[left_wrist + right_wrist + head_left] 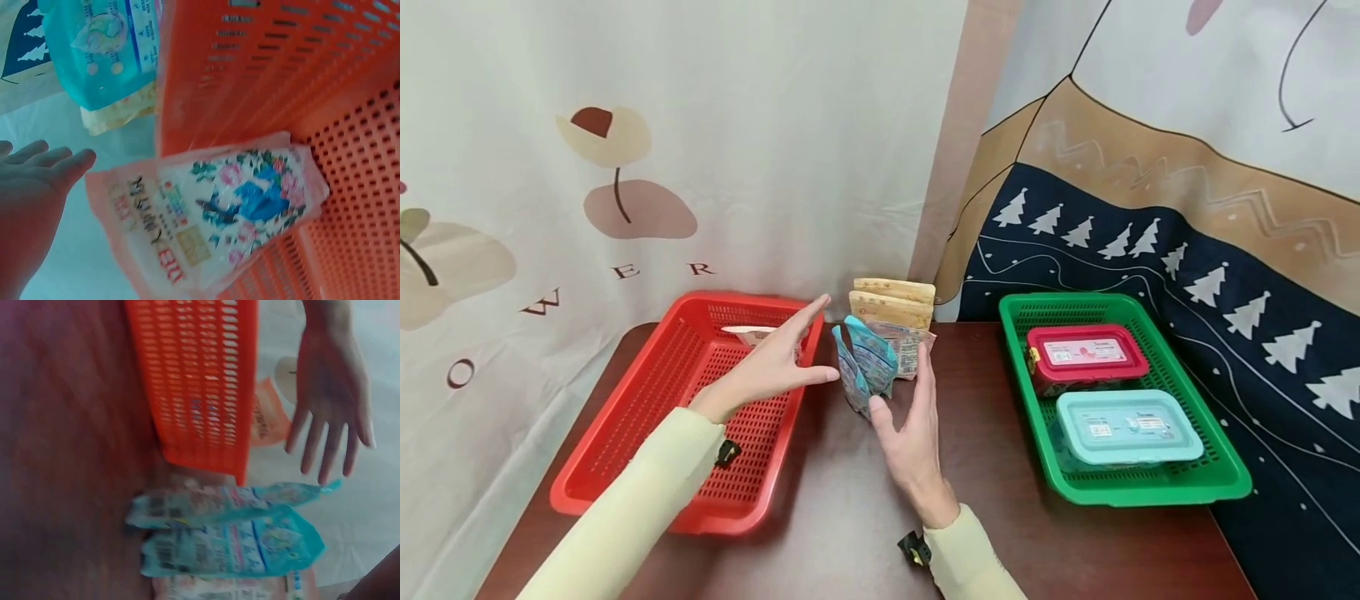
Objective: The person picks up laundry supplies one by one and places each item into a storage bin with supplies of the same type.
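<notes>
My left hand [767,362] is over the right side of the red basket [571,500], fingers straight and holding nothing. Below it, a floral-printed packet [250,200] with pink edges leans upright inside the basket. My right hand [913,442] has its fingers extended beside two blue plastic pouches [874,357], which stand on the table between both hands. Whether its thumb touches them I cannot tell. Just behind the pouches are a pinkish pouch [913,350] and two tan packs [891,310]. The right wrist view shows both blue pouches [231,547] standing close together.
A green basket [1150,498] on the right holds a crimson-lidded box [1086,354] and a light-blue-lidded box [1127,425]. The brown table [992,467] ends at a printed curtain [775,167] behind.
</notes>
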Demonstrator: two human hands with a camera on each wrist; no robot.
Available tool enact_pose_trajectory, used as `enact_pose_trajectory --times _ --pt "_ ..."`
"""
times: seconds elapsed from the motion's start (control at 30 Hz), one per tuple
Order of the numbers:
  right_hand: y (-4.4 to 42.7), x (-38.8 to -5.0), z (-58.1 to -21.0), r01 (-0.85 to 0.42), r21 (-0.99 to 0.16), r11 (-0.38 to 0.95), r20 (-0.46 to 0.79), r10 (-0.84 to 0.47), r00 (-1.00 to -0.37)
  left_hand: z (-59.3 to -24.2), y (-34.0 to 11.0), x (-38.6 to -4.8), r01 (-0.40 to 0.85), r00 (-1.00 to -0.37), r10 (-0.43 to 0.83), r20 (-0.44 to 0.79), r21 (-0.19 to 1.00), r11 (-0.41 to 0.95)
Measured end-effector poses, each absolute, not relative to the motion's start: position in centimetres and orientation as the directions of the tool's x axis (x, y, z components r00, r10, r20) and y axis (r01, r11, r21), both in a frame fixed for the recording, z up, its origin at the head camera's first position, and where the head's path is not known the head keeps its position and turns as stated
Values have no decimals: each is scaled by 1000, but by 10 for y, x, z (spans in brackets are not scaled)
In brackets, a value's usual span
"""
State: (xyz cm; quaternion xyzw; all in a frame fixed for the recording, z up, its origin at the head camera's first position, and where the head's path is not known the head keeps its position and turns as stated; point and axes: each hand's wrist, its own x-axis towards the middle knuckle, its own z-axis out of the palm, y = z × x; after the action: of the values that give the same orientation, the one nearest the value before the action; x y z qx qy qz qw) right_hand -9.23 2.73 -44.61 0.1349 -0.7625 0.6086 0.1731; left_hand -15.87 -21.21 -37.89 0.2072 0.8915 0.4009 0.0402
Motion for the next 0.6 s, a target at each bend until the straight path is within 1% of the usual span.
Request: enact_pose_trajectory --times 0.17,0.37,0.6 --pt "20 -87 -458 -380 -888 260 393 -2 -920 -382 -205 -167 316 -910 407 80 769 555" --pt "13 -86 -465 -395 -864 311 404 -37 -914 -388 -203 -177 282 -898 437 43 820 498" --pt "4 -93 -467 -336 -875 349 346 -37 -938 -394 -197 -182 251 -902 432 -15 795 551"
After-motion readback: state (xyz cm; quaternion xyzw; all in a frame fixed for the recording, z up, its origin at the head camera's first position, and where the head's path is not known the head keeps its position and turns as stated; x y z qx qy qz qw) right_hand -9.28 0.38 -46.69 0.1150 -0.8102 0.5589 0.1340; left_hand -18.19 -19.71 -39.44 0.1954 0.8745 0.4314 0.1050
